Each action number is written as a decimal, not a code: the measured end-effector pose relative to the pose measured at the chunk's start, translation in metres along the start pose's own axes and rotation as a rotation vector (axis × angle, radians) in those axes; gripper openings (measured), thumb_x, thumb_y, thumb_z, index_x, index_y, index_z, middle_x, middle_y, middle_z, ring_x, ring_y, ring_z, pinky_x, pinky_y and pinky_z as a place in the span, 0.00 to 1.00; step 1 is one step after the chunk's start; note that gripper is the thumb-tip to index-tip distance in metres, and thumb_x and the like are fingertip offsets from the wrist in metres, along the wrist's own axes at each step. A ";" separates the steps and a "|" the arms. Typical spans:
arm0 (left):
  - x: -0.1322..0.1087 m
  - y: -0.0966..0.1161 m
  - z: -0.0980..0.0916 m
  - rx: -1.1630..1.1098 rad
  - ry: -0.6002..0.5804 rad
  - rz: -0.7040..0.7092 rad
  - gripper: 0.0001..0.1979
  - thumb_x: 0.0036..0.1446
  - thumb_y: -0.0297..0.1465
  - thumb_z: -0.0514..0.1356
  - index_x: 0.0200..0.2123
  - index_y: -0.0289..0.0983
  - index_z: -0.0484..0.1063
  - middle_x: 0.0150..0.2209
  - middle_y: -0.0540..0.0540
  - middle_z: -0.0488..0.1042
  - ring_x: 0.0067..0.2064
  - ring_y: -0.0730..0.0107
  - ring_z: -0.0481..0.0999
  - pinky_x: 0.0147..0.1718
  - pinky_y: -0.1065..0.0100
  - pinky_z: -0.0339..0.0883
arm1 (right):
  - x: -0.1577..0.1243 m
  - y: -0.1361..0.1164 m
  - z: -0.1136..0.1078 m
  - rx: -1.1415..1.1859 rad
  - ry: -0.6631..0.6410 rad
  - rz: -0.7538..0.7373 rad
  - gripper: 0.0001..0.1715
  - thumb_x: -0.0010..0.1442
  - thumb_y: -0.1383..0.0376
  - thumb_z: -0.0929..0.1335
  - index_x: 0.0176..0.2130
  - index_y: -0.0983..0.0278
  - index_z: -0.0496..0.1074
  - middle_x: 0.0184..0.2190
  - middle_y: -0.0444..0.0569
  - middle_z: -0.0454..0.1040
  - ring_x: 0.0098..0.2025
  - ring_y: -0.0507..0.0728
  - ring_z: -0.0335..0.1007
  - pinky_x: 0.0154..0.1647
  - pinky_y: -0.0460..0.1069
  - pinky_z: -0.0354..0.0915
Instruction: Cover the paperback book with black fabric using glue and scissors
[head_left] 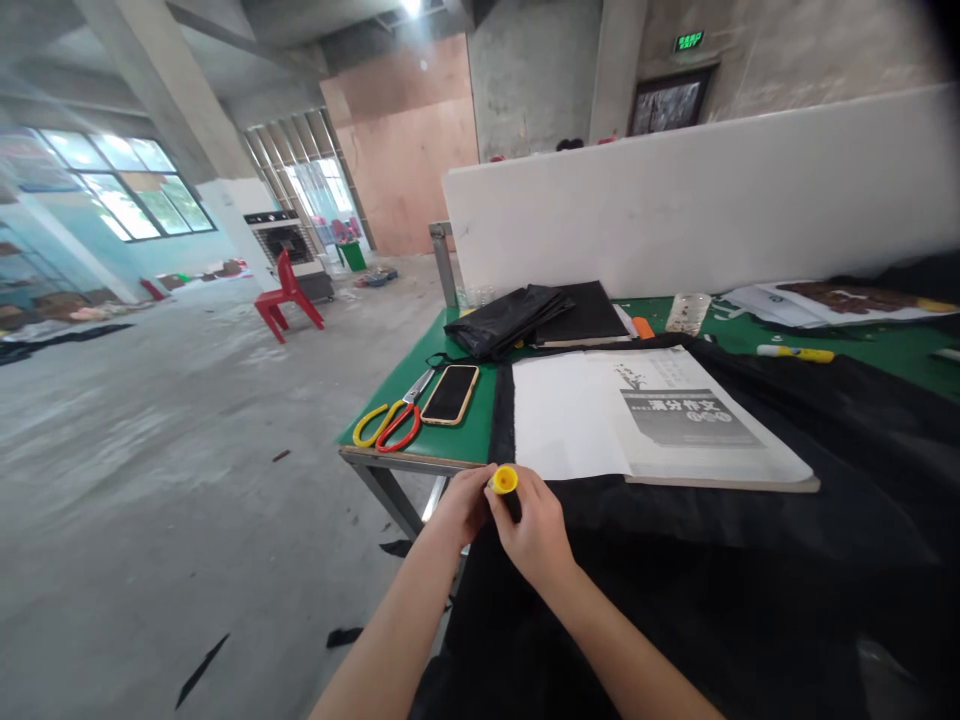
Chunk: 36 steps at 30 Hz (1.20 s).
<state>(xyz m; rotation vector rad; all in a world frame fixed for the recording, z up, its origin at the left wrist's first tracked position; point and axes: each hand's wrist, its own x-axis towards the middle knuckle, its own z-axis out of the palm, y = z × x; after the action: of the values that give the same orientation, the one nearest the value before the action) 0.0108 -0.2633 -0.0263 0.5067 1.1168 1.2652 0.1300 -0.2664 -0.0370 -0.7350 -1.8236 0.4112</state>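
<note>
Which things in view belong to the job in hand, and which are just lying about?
Likely part of the job:
yellow-ended tube, held in the right hand, left hand close against it
open book, just beyond the hands
black material, under the book

Apparently just lying about:
scissors, unheld
phone
yellow-and-white tube, right of the book
red chair, on the floor
</note>
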 end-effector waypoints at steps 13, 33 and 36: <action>0.007 -0.008 -0.004 0.001 0.008 0.019 0.13 0.42 0.36 0.68 0.24 0.34 0.70 0.20 0.50 0.71 0.24 0.72 0.70 0.25 0.70 0.63 | -0.057 0.012 -0.006 -0.206 -0.187 -0.239 0.18 0.59 0.73 0.61 0.49 0.70 0.63 0.40 0.58 0.71 0.44 0.61 0.67 0.44 0.58 0.69; 0.005 -0.014 0.001 0.038 0.075 0.093 0.18 0.37 0.39 0.70 0.20 0.34 0.66 0.16 0.55 0.64 0.20 0.77 0.64 0.22 0.72 0.55 | -0.023 0.022 -0.005 -0.235 -0.042 -0.121 0.15 0.60 0.69 0.62 0.49 0.68 0.63 0.42 0.57 0.70 0.46 0.60 0.66 0.48 0.57 0.66; 0.005 -0.015 0.003 0.046 0.087 0.088 0.17 0.38 0.39 0.69 0.21 0.34 0.68 0.17 0.53 0.67 0.20 0.75 0.66 0.21 0.71 0.56 | -0.043 0.022 -0.013 -0.228 -0.082 -0.104 0.15 0.60 0.70 0.62 0.48 0.68 0.64 0.41 0.57 0.71 0.45 0.60 0.67 0.46 0.57 0.67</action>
<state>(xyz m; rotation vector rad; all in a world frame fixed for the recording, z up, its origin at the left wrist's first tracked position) 0.0202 -0.2622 -0.0392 0.5448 1.2097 1.3504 0.1587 -0.2792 -0.0766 -0.7833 -1.9980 0.1687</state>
